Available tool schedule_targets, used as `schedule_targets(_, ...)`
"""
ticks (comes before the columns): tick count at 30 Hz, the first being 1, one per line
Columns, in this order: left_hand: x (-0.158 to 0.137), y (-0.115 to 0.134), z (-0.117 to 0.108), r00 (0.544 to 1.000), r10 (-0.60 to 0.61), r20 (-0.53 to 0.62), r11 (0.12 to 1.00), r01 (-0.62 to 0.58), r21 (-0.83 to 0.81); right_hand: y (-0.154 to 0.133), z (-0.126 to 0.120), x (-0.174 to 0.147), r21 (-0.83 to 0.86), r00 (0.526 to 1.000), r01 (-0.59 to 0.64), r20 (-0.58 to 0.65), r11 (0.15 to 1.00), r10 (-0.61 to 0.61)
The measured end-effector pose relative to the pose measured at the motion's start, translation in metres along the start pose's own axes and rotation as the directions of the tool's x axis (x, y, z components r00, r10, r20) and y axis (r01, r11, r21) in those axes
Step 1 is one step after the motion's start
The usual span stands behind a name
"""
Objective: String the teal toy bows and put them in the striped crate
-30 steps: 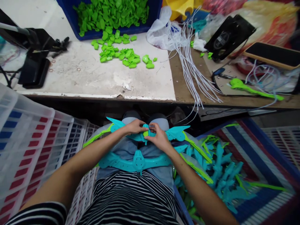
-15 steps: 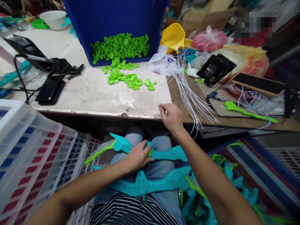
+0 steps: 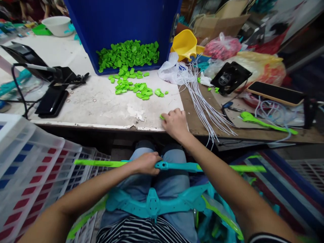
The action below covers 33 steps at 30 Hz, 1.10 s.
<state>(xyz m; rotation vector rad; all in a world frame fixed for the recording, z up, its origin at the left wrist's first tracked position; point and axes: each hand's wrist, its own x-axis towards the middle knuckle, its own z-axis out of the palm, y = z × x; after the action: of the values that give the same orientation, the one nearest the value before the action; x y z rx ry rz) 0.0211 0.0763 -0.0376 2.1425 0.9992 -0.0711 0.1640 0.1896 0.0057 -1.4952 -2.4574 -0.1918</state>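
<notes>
Over the lap, my left hand grips a toy bow near its middle. The bow is turquoise with bright green limbs and is seen edge-on, stretching out to both sides. At the table's front edge my right hand is closed, with a small green plastic piece showing at its fingertips. Across the thighs lies a second turquoise toy bow, flat side up, its green limbs curving toward me. Loose green pieces lie on the table beyond my right hand.
A blue bin on its side holds many green pieces. White cords hang over the table edge. A phone and a black fan lie at right. White plastic crates stand at left; turquoise parts fill the space at lower right.
My left hand has turned the held bow from its flat side to edge-on. My right hand has shifted slightly left on the table, and a green piece now shows at its fingertips.
</notes>
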Motion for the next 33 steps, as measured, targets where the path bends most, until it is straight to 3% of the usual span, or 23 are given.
schedule_targets(4,0.017,-0.015,-0.016,0.982,0.04,0.186,0.962,0.013,-0.274,0.002,0.0,-0.026,0.073,0.997,0.075,0.001,0.995,-0.075)
schedule_targets(8,0.03,-0.029,-0.012,0.96,0.045,0.278,0.897,0.084,-0.434,0.017,0.003,-0.017,0.23,0.986,0.149,0.041,0.962,-0.162)
schedule_targets(11,0.033,-0.034,-0.006,0.951,0.04,0.306,0.829,0.139,-0.541,0.015,-0.002,-0.031,0.302,0.988,0.155,-0.024,0.94,-0.156)
schedule_targets(14,0.035,-0.038,-0.001,0.949,0.004,0.316,0.752,0.205,-0.626,0.0,-0.008,-0.082,0.384,0.977,0.211,-0.116,0.899,-0.18)
schedule_targets(17,0.036,-0.039,0.004,0.913,-0.005,0.409,0.622,0.323,-0.714,-0.016,-0.002,-0.146,0.438,0.964,0.267,-0.112,0.859,-0.242)
schedule_targets(20,0.037,-0.037,0.006,0.892,0.03,0.452,0.531,0.369,-0.763,-0.023,0.014,-0.188,0.44,0.964,0.263,-0.079,0.859,-0.254)
schedule_targets(25,0.035,-0.035,0.005,0.907,0.027,0.42,0.573,0.33,-0.75,-0.025,0.034,-0.198,0.479,0.977,0.208,-0.051,0.853,-0.209)
schedule_targets(28,0.034,-0.035,0.005,0.922,0.03,0.385,0.645,0.277,-0.713,-0.027,0.039,-0.198,0.514,0.986,0.166,-0.063,0.841,-0.157)
schedule_targets(33,0.035,-0.031,0.01,0.972,-0.049,0.228,0.827,0.167,-0.536,-0.028,0.044,-0.203,0.581,0.997,-0.081,0.043,0.81,0.07)
